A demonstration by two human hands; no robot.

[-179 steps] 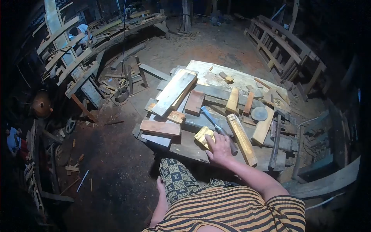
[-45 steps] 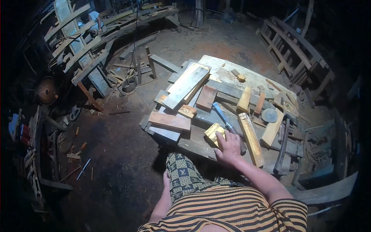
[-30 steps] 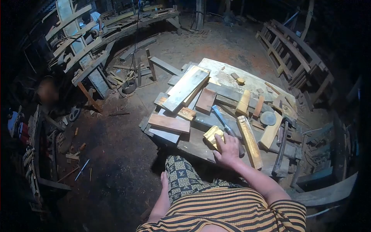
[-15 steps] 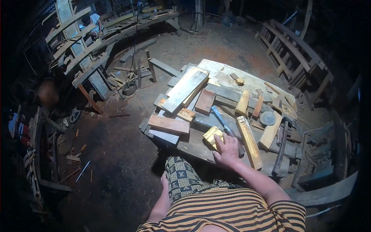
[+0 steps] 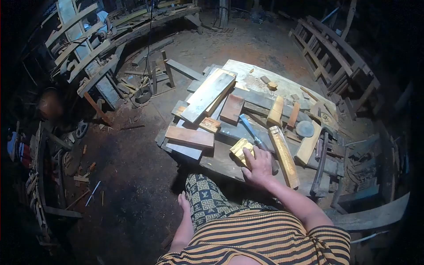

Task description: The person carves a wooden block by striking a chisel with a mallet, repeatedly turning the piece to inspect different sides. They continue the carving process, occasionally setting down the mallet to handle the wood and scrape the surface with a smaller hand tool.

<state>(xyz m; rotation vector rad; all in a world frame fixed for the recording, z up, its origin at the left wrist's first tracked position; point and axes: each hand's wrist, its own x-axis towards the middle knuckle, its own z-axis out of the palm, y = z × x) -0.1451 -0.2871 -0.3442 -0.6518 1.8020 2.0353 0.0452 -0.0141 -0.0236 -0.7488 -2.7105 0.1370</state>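
My right hand (image 5: 259, 167) rests on the bench with its thumb and fingertips at the edge of a yellow carved wood block (image 5: 241, 150); whether it grips the block is unclear. A blue chisel (image 5: 250, 128) lies just beyond, its dark handle partly hidden by the hand. To the right lies a long pale wood bar (image 5: 284, 157). My left hand (image 5: 183, 201) hangs beside my left thigh, away from the bench, its fingers slightly apart and holding nothing. A reddish wood block (image 5: 190, 137) sits near the bench's left edge.
The bench (image 5: 221, 165) also carries a long grey-white board (image 5: 209, 96), a round disc (image 5: 304, 129) and a dark curved bar (image 5: 319, 165). Wooden racks (image 5: 331, 48) stand at the far right. Planks and scraps lie at the left. A partly hidden person (image 5: 102, 17) is at the far left.
The view has shifted slightly, so the bench sits a little further left and higher. My left hand has lifted slightly and its fingers show more. My right hand remains beside the yellow block.
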